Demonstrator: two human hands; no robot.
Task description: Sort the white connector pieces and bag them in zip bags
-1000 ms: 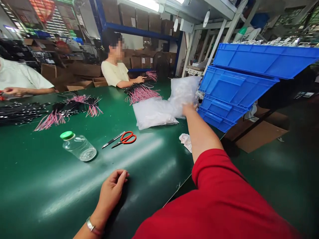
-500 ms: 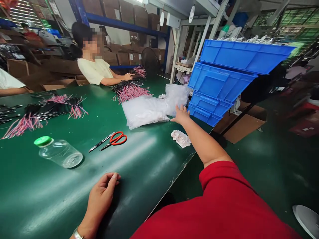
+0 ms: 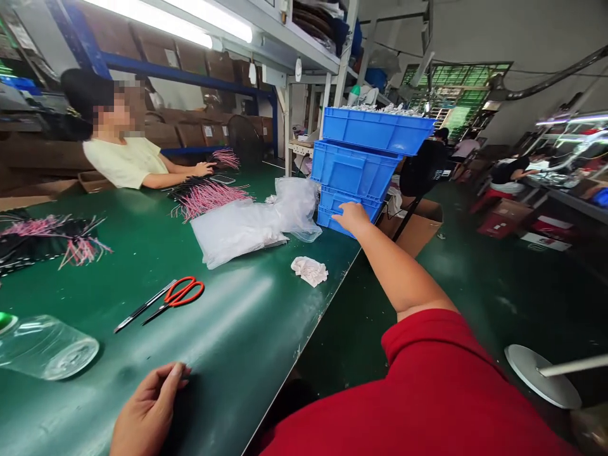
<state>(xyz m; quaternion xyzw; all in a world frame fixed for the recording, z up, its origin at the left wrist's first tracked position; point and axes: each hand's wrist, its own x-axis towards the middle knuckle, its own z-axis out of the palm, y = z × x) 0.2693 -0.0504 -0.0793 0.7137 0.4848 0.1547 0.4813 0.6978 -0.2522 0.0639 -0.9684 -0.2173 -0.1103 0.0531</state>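
The right hand [image 3: 350, 218] is stretching out with its fingers spread, lying against the lowest of three stacked blue plastic crates [image 3: 355, 166] at upper centre, beside a bulging clear polythene bag [image 3: 240, 231] and a crumpled white cloth [image 3: 310, 271]. The left hand [image 3: 147, 410] is resting half-curled on the green belt bench [image 3: 266, 329] at lower left, near red-handled scissors [image 3: 183, 292] and a clear plastic jar [image 3: 47, 347] lying on its side.

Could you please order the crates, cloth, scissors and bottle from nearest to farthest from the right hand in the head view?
From the right hand:
1. Blue crates: ahead, at fingertips.
2. Cloth: on table, left.
3. Scissors: farther left.
4. Bottle: far left corner.
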